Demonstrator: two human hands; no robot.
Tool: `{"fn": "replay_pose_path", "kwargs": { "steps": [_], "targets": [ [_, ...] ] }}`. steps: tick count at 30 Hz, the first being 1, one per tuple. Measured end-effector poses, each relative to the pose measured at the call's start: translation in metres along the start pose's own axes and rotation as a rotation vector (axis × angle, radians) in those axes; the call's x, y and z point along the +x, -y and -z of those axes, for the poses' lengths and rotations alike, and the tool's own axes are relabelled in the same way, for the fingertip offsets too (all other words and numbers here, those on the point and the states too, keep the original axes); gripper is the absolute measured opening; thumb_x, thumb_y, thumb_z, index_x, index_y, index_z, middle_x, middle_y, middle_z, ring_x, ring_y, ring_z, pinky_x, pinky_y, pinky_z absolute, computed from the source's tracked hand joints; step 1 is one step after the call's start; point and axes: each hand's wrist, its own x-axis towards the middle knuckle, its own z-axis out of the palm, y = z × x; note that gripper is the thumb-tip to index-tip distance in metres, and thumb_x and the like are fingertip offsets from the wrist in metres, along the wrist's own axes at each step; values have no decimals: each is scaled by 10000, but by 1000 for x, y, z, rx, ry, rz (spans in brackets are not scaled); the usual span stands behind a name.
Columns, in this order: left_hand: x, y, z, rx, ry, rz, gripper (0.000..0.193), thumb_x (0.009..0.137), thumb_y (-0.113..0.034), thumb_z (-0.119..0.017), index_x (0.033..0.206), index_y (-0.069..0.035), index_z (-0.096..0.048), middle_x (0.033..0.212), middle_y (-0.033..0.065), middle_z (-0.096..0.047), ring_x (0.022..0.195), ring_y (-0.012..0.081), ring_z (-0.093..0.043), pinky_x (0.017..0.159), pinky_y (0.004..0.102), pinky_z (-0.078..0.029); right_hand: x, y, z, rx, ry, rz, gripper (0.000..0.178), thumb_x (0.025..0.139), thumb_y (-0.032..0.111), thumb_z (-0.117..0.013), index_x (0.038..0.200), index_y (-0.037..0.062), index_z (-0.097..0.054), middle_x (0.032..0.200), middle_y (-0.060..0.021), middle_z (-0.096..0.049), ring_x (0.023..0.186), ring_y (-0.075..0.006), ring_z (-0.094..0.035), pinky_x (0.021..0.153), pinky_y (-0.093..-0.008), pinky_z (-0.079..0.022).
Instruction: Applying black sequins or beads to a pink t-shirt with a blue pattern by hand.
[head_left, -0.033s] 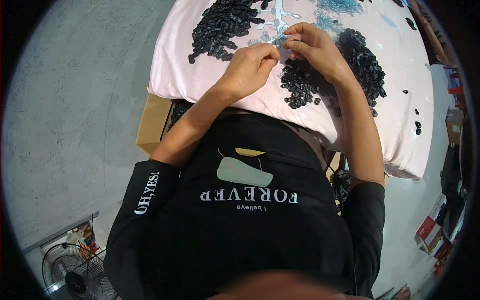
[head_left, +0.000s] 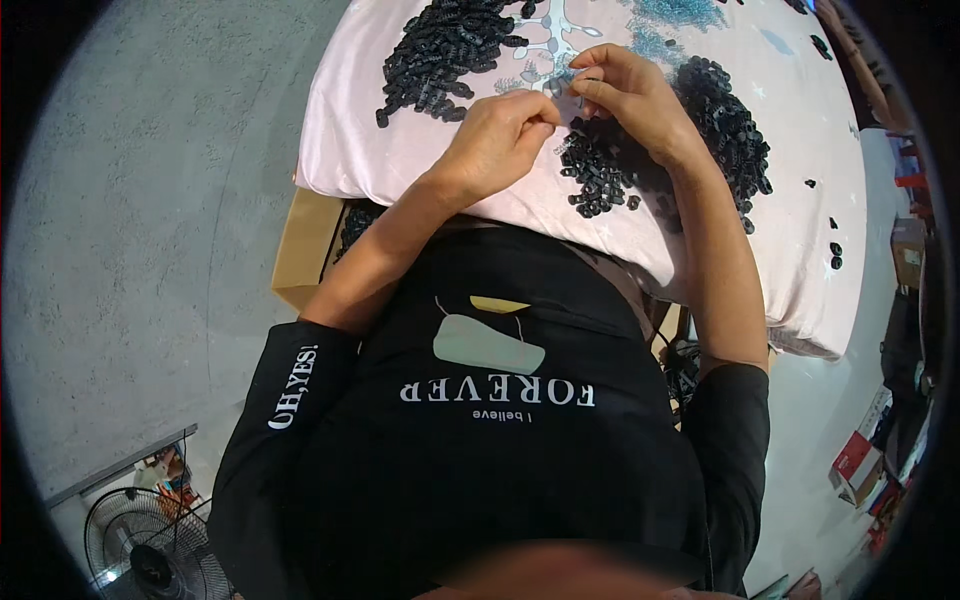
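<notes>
Over the pink-white cloth of the table (head_left: 340, 150), my two hands are close together with their fingertips pinched. My left hand (head_left: 498, 145) is closed, thumb against bent fingers; anything between them is too small to make out. Just to its right, my right hand (head_left: 632, 100) also pinches, and I cannot tell what it holds. Under and beside the right hand lies a small heap of black plastic pieces (head_left: 598, 185). A bigger pile of small black parts (head_left: 722, 125) spreads along its right side. Beyond my left hand is a heap of ribbed black pieces (head_left: 440, 60).
Tiny teal parts (head_left: 680, 12) lie scattered at the far side. A few loose black pieces (head_left: 836, 256) sit near the right edge. An open cardboard box (head_left: 300, 240) stands under the table's left front. Another person's arm (head_left: 860, 65) shows far right. A fan (head_left: 150, 550) stands lower left.
</notes>
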Motion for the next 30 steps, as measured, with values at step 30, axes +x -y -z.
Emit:
{"fn": "replay_pose_path", "kwargs": {
  "steps": [30],
  "targets": [
    [26,6,-18,427,-52,-128,107,868,-105,-607,845,-10,-652,831,154,-634,774,351,-638,705,436,-495,3,-4,21,57,-106,-6,231,952,98,-611,1161,0,-601,963,-62,-675,881,-117,-664,823,-233,-516]
  ]
}}
